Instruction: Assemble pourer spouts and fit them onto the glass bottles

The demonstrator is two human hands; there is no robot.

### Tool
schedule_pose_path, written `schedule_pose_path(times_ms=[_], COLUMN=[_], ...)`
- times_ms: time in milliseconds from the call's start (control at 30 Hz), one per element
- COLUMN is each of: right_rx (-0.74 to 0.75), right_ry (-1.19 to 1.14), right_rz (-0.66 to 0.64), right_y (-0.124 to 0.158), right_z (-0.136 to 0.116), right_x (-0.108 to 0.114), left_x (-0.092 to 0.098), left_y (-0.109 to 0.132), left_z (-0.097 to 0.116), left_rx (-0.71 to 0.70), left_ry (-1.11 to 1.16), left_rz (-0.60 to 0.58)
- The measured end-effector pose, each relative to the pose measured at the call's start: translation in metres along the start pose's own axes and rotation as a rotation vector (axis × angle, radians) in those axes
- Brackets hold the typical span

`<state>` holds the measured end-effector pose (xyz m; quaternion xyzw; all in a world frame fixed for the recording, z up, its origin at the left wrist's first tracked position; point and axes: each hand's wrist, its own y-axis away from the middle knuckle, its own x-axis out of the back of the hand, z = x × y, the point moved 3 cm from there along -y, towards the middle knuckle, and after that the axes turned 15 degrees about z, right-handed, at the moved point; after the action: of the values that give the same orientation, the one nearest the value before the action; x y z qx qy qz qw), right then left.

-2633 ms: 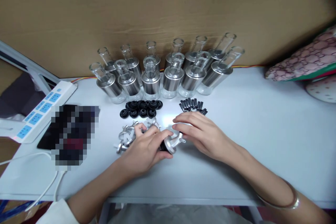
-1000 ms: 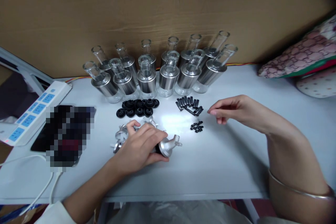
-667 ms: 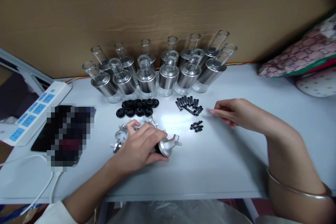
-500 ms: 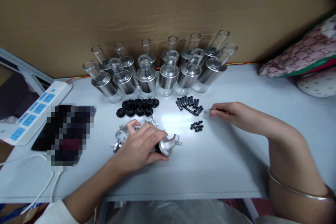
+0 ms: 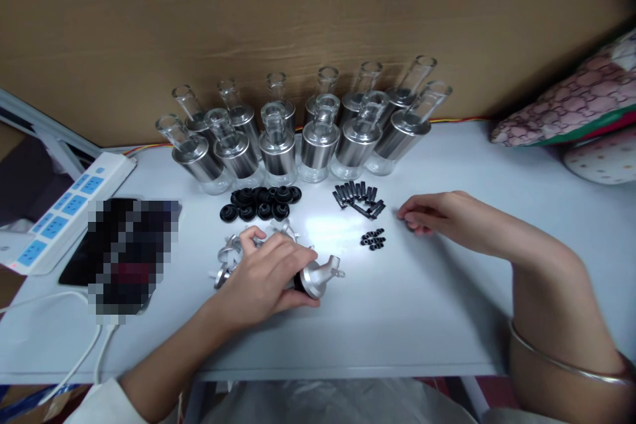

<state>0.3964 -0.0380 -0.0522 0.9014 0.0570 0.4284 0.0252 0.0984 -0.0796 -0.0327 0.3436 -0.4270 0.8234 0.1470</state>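
My left hand [image 5: 271,275] is closed around a silver metal pour spout [image 5: 318,278] with a black stopper base, lying sideways above the table. Beneath and behind that hand several more silver spouts [image 5: 229,250] are partly hidden. Black ribbed rubber stoppers [image 5: 256,204] are grouped just beyond it. My right hand [image 5: 434,212] rests low over the table with its fingertips pressed together; whatever they hold, if anything, is hidden. To its left lie slim black pieces [image 5: 358,195] and a cluster of small black tubular rings [image 5: 372,238].
Two rows of glass bottles [image 5: 318,146] with metal sleeves stand along the cardboard wall [image 5: 298,6]. At left are a power strip [image 5: 64,212], a dark blurred device [image 5: 124,252] and white cables [image 5: 99,344]. A patterned cushion [image 5: 571,99] sits at the right.
The fingers of my right hand have curled inward, with the lower fingers now showing below the thumb and index. My left hand and the spout stay in place.
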Motion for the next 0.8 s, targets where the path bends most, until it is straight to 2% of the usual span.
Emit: schedule_pose_path(times_ms=[67, 233, 500, 667, 800], right_rx=[-0.023, 0.099, 0.048, 0.059, 0.041], right_ry=[0.048, 0.06, -0.036, 0.08, 0.162], right_rz=[-0.015, 0.036, -0.055, 0.103, 0.074], right_y=[0.0, 0.002, 0.004, 0.002, 0.001], right_z=[-0.002, -0.016, -0.016, -0.013, -0.006], right_x=[0.001, 0.004, 0.002, 0.009, 0.007], left_x=[0.0, -0.001, -0.002, -0.002, -0.002], left_y=[0.001, 0.001, 0.001, 0.002, 0.004], left_z=[0.0, 0.0, -0.001, -0.001, -0.002], left_rx=[0.003, 0.014, 0.004, 0.009, 0.028], left_ry=[0.0, -0.001, 0.002, 0.007, -0.005], left_rz=[-0.002, 0.002, 0.004, 0.0, -0.015])
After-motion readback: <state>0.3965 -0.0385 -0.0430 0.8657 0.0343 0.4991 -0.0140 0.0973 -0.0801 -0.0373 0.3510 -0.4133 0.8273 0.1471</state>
